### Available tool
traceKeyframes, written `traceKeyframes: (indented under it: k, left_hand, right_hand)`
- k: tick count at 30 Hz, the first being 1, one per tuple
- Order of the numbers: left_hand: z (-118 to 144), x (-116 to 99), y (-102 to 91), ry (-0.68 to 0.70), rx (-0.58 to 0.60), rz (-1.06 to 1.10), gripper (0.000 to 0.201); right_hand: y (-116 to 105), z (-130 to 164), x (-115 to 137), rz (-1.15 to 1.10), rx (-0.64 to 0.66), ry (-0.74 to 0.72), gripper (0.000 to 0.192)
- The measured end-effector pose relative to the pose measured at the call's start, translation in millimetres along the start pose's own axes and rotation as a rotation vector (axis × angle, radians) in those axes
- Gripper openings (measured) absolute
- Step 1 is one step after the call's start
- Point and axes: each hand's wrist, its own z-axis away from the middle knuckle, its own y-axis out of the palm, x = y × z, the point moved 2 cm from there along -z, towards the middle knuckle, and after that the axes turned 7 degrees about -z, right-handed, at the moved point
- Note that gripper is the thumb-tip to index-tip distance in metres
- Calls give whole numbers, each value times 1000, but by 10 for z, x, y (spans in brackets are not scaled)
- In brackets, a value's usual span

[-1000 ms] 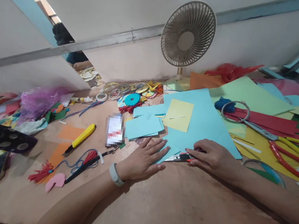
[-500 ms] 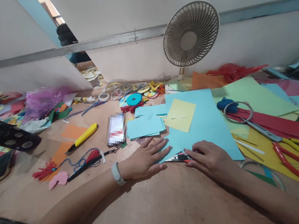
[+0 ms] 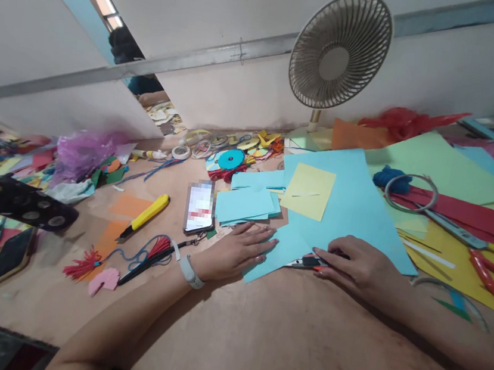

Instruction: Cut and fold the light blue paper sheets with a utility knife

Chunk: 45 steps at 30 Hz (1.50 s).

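Note:
My left hand (image 3: 239, 251) lies with fingers stretched, pressing on the near-left part of light blue paper (image 3: 281, 249). A pale wristband (image 3: 191, 272) circles that wrist. My right hand (image 3: 354, 261) is closed around a utility knife (image 3: 307, 261) with black and red parts, its silver tip pointing left along the near edge of the blue paper. Most of the knife's handle is hidden in the hand. A yellow paper piece (image 3: 312, 187) with a thin pale strip lies on the large blue sheet (image 3: 352, 204). Stacked blue cards (image 3: 247, 205) lie beyond my left hand.
A phone (image 3: 200, 206), a yellow box cutter (image 3: 146, 216) and red tassels (image 3: 82, 262) lie to the left. Red and yellow handled shears (image 3: 462, 230), a metal ring (image 3: 411, 193) and coloured papers are on the right. A fan (image 3: 337, 58) stands behind.
My view has shifted, so the scene sits farther right. My left hand has slid leftward over the blue paper, uncovering more of it. The right hand keeps its place with the knife.

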Motion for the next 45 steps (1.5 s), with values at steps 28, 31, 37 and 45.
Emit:
traceKeyframes:
  k: [28, 31, 37, 45]
  left_hand:
    - [16, -12, 74, 34, -69, -17, 47]
    - [17, -8, 88, 20, -76, -16, 47]
    - [21, -8, 97, 38, -93, -5, 46]
    - [23, -5, 112, 41, -83, -36, 46]
  right_hand:
    - [-26, -123, 220, -26, -17, -119, 15]
    - [-25, -121, 214, -33, -10, -132, 15]
    - [-37, -118, 200, -71, -23, -114, 15]
    - [-38, -149, 238, -99, -2, -105, 18]
